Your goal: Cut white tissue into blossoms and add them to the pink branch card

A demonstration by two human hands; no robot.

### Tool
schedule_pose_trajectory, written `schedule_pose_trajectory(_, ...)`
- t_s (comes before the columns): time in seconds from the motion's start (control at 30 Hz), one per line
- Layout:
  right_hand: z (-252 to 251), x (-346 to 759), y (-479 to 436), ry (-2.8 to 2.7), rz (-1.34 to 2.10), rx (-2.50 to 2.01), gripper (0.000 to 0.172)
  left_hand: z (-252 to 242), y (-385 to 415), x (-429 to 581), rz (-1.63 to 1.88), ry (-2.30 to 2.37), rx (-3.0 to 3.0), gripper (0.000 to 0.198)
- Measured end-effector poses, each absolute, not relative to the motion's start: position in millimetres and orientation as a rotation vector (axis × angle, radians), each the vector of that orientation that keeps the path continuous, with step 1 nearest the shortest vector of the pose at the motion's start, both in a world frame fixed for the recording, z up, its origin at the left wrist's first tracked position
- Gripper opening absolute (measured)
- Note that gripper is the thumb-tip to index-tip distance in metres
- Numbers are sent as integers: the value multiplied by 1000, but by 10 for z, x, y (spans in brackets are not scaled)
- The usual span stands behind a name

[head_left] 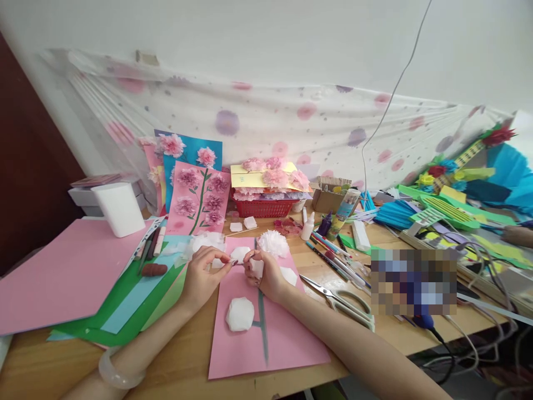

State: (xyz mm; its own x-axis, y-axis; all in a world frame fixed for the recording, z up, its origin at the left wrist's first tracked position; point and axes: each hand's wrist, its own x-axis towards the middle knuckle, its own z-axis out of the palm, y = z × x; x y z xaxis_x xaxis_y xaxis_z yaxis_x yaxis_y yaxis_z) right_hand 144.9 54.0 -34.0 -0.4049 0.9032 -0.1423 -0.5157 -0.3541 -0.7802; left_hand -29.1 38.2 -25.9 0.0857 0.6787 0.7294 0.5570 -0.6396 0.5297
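Note:
Above a pink sheet of card (pixel 287 339), my two hands meet near its upper half. My left hand (pixel 204 278) is closed in a pinch, thumb against forefinger; what sits between the fingertips is too small to make out. The fingers of my right hand (pixel 266 275) are curled round a piece of white tissue paper (pixel 257 269). A fluffy white paper flower (pixel 273 243) lies at the card's top, just beyond my right hand. Lower left on the card rests a round white tissue pad (pixel 240 314), beside a painted green stem (pixel 262 322).
Scissors (pixel 337 300) lie right of the card, near several pens (pixel 328 261) and a white glue bottle (pixel 308 226). Green paper (pixel 125 305) and large pink sheets (pixel 62 266) cover the left. A red basket (pixel 265 208) stands behind; cables (pixel 495 278) run at right.

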Motion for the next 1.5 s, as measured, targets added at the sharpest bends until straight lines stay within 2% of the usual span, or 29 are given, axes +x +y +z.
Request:
schedule_pose_trajectory(0.2, -306, 1422, 491, -997, 1860, -732, 19, -226, 403, -309, 1657, 1272, 2334, 11)
schedule_pose_trajectory(0.57, -340, 1391, 482, -1134, 1826, -731, 6, -233, 397, -320, 1589, 1318, 2362, 11)
schedule_pose_trajectory(0.8, -354, 1383, 491, -1122, 1818, -747, 6, -270, 417, -329, 1470, 1313, 2395, 11)
schedule_pose_trajectory(0.9, -351, 1372, 489, -1128, 1779, -769, 9, -305, 416, -325, 1403, 1284, 2282, 5)
schedule_pose_trajectory(1.0, -353, 1373, 500, -1149, 1732, -804, 12, -299, 398, -318, 1306, 1196, 2014, 30)
schedule_pose_trajectory(1.1, -365, 1382, 514, -1183, 1696, -833, 14, -257, 388, -298, 1249, 1158, 1763, 32)
schedule_pose_trajectory(1.3, -408, 1395, 525, -1240, 1645, -865, 14, -204, 448, -296, 1328, 1254, 1523, 31)
schedule_pose_trajectory(1.5, -420, 1402, 528, -1238, 1632, -875, 13, -273, 710, -599, 1591, 1440, 1575, 22)
